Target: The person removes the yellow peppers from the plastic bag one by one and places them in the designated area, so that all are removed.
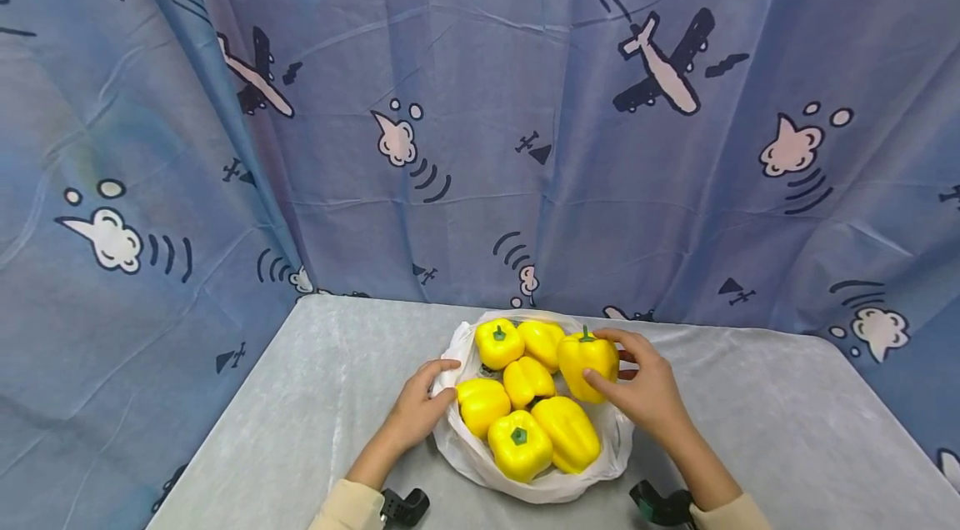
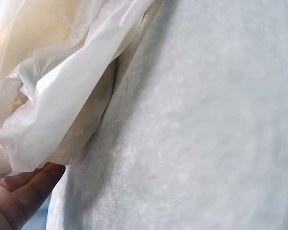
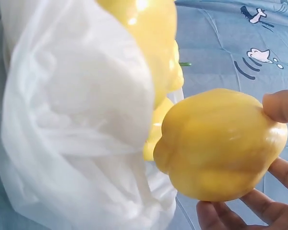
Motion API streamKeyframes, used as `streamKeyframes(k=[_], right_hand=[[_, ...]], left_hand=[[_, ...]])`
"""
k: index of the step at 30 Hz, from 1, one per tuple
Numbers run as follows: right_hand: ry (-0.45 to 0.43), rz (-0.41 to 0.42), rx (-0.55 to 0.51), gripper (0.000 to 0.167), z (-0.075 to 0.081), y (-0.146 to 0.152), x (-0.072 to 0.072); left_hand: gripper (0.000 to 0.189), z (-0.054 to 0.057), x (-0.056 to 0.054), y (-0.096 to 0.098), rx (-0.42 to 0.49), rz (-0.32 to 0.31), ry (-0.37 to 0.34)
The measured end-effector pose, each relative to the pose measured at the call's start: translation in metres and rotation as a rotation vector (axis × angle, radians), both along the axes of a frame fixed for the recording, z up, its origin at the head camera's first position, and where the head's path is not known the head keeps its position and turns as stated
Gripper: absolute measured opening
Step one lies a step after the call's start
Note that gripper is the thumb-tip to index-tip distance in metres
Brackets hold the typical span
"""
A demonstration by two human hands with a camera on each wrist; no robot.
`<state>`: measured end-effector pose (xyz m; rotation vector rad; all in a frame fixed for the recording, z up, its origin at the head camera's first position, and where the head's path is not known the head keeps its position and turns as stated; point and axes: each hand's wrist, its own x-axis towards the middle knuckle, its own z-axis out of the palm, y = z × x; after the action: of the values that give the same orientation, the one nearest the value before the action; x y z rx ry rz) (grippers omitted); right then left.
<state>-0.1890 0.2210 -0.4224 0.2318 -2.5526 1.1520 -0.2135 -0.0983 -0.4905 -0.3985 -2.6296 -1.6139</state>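
Note:
A white plastic bag [image 1: 459,451] sits with its mouth spread wide, holding several yellow bell peppers [image 1: 519,445] with green stems. At the bag's left rim, my left hand [image 1: 414,409] pinches the plastic; in the left wrist view its fingers [image 2: 41,184] touch the bag's underside, and the thumb is hidden there. My right hand [image 1: 651,388] grips one yellow bell pepper [image 1: 581,363] between thumb and fingers, above the bag's right side with its stem up. Close up in the right wrist view, this pepper [image 3: 221,148] is raised beside the bag.
A grey cloth-covered table [image 1: 315,397] lies under the bag. Behind it hangs a blue curtain [image 1: 480,180] printed with planes, clouds and stars. Black straps with small devices [image 1: 405,507] are on both wrists.

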Motion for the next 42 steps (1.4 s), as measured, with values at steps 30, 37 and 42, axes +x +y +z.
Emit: streamKeyframes(k=[30, 37, 42], right_hand=[[0.101, -0.104, -0.041, 0.048, 0.017, 0.036, 0.011], [0.111, -0.150, -0.055, 0.048, 0.016, 0.044, 0.015], [0.104, -0.205, -0.056, 0.049, 0.014, 0.051, 0.017]], left_hand=[[0.049, -0.001, 0.001, -0.008, -0.014, -0.114, -0.046], [0.051, -0.001, 0.002, -0.008, -0.008, -0.118, -0.031], [0.050, 0.000, 0.001, -0.009, -0.026, -0.116, 0.003]])
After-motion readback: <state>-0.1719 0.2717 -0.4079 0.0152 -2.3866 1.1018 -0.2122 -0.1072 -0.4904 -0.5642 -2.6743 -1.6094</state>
